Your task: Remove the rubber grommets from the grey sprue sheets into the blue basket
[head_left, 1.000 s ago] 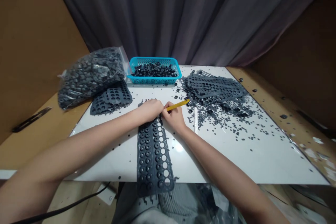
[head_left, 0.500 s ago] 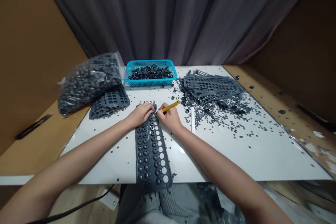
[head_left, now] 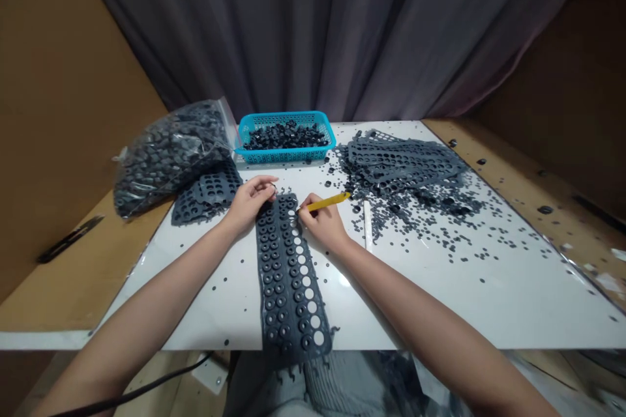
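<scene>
A dark rubber sheet [head_left: 288,287] lies lengthwise in front of me, its near end hanging over the table edge. Raised rings fill most of its rows, while white round holes run down the right-hand row. Above the sheet's far left corner, my left hand [head_left: 254,199] is closed in a pinch on a small black rubber ring, mostly hidden by the fingertips. My right hand [head_left: 320,221] grips a yellow pen-shaped tool [head_left: 330,201], its tip end by the upper holes on the sheet's right side.
A blue basket [head_left: 286,156] of black rubber pieces stands at the back. Left of it, a clear bag [head_left: 169,159] of similar parts leans on perforated sheets [head_left: 210,192]. Punched sheets [head_left: 405,159] and scattered bits cover the right, near a white strip [head_left: 368,225].
My left hand has lifted off the sheet and moved up and left, pinching a small piece. My right hand stays by the right row with the yellow tool. The view has shifted slightly.
</scene>
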The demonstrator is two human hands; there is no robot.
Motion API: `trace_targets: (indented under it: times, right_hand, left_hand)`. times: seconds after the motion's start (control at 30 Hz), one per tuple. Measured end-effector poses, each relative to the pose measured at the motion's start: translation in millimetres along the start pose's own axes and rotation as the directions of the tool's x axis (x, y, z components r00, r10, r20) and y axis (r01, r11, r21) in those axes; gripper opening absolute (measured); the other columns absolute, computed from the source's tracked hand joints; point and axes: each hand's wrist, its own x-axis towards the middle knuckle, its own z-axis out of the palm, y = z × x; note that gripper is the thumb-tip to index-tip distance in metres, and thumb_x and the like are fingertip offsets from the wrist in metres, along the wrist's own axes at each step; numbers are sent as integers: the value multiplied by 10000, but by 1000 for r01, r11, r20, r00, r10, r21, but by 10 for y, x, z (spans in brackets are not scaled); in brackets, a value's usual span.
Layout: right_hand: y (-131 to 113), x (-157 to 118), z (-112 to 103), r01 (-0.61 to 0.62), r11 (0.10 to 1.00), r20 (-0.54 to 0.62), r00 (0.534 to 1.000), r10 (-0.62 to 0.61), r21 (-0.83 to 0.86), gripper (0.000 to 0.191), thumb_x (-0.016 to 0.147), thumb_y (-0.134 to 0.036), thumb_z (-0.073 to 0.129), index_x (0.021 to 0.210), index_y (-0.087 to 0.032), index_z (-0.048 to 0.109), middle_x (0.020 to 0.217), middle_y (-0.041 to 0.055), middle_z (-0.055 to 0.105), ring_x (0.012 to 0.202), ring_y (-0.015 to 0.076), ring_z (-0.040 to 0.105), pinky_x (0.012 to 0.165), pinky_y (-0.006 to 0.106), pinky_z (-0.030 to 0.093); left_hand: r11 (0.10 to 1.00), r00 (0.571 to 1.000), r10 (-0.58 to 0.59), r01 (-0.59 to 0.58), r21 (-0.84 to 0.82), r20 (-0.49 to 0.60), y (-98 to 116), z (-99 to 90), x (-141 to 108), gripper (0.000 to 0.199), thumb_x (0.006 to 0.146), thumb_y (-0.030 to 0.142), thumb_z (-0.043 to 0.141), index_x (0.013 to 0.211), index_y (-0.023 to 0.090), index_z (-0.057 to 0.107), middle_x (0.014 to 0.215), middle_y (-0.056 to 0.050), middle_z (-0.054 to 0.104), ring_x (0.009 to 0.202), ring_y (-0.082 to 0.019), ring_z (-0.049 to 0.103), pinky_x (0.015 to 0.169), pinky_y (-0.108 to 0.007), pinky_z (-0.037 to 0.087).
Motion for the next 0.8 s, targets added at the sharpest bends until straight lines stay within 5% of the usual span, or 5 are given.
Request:
trace_targets:
  times: [0.1,0.23,0.47,0.8]
  right_hand:
    - [4,-19,-26,-18,998,28,999,17,53,106,767,-236,454,733,-185,541,528,-34,486,501,116,452,506,226,336]
    - [14,-23,-51,-82,984,53,996,74,161,154,799,-284,440,831,-183,553,566,-26,529,520,125,489,522,237,374]
    - [30,15,-59,-184,955,8,982,187,231,191,741,-279,499,828,-161,621,609,4,583,566,141,527,531,250,408]
    - [57,38,-65,-171,938,-1,984,180,302,182,741,-291,558,831,-157,643,661,24,619,568,136,540,524,259,432]
  left_hand:
    - [950,993,-109,116,-291,40,67,6,-66,250,707,285,699,919,157,666,696,8,592,562,-60,512,572,-174,417]
    - [829,958,-245,288,-479,152,105,39,-139,264,724,296,692,894,95,678,654,-8,578,509,-50,490,513,-164,413]
    - [753,907,-375,418,-509,189,80,77,-147,305,853,328,542,833,60,686,610,-43,603,431,-44,455,441,-164,390]
    - [710,837,-520,534,-460,169,74,76,-127,392,915,289,396,776,66,687,581,-49,606,380,-36,428,383,-153,334]
